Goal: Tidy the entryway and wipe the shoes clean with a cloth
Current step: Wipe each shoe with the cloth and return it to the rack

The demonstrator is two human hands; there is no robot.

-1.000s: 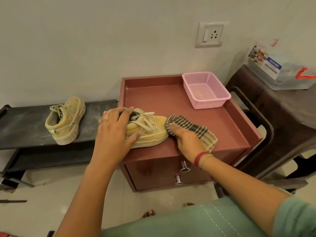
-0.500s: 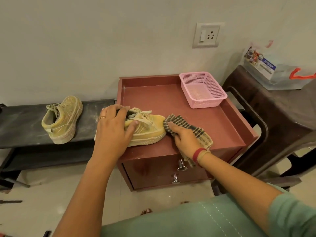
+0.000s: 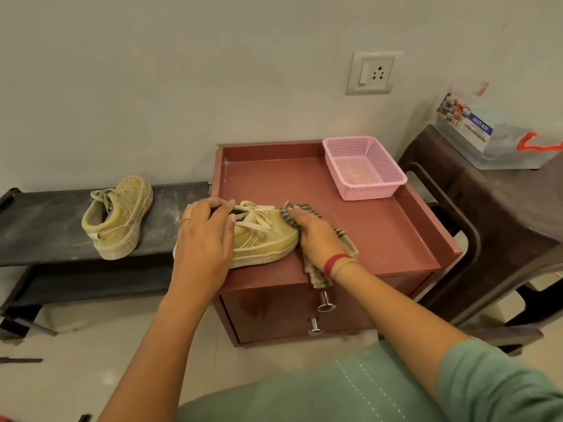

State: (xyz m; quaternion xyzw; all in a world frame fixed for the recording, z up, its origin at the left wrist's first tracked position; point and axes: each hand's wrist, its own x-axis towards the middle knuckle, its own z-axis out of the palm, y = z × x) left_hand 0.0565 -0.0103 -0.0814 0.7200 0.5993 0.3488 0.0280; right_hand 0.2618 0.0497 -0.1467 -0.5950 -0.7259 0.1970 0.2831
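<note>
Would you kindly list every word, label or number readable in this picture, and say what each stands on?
"MULTI-BOX": blue band of the label on the clear plastic box.
Smaller print on that label: too blurred to read.
No other text is readable.

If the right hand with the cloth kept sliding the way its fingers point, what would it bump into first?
Most likely the toe of the yellow shoe: the right hand presses the checked cloth against it, so hardly any gap shows.

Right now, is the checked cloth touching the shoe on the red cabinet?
Touching. The head view shows the right hand pressing the checked cloth against the shoe at its toe, no gap.
</note>
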